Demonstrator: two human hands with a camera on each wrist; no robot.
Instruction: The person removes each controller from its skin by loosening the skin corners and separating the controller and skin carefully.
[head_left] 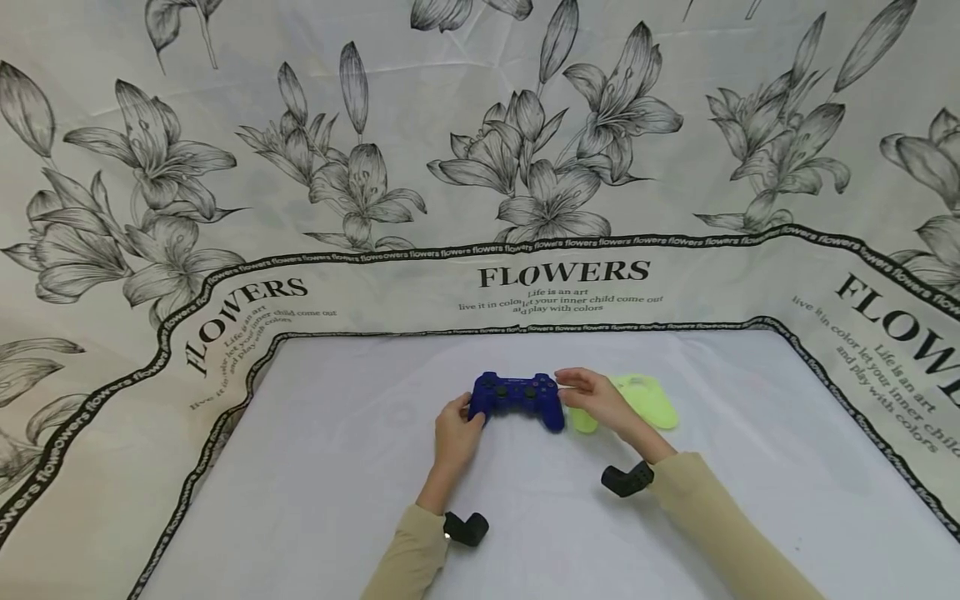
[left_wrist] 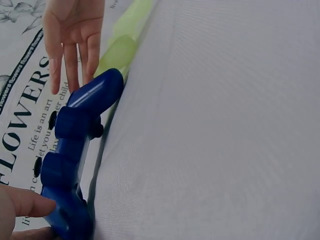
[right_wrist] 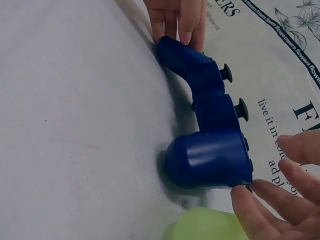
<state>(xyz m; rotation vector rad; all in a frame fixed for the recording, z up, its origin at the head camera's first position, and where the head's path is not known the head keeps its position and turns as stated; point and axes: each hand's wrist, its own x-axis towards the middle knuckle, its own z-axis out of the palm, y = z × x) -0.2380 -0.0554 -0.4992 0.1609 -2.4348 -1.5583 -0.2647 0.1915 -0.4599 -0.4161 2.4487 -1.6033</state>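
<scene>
A dark blue game controller (head_left: pixel 517 393) with two black thumbsticks lies in the middle of the white table in the head view. My left hand (head_left: pixel 456 435) holds its left grip, thumb on the near side. In the left wrist view the thumb (left_wrist: pixel 30 201) presses on the blue grip. At the controller's other end is my right hand (head_left: pixel 596 400), its fingers loosely extended. The right wrist view shows its fingertips (right_wrist: pixel 242 195) right at the controller's edge, around nothing. A lime-green, flat-looking piece (head_left: pixel 656 404) lies beneath and beyond the right hand, partly hidden by it.
White cloth covers the table (head_left: pixel 337 467). A curtain (head_left: pixel 405 292) printed with flowers and lettering rises along the back and both sides. Each forearm carries a black wrist camera, one at the left (head_left: pixel 467 529) and another at the right (head_left: pixel 628 479).
</scene>
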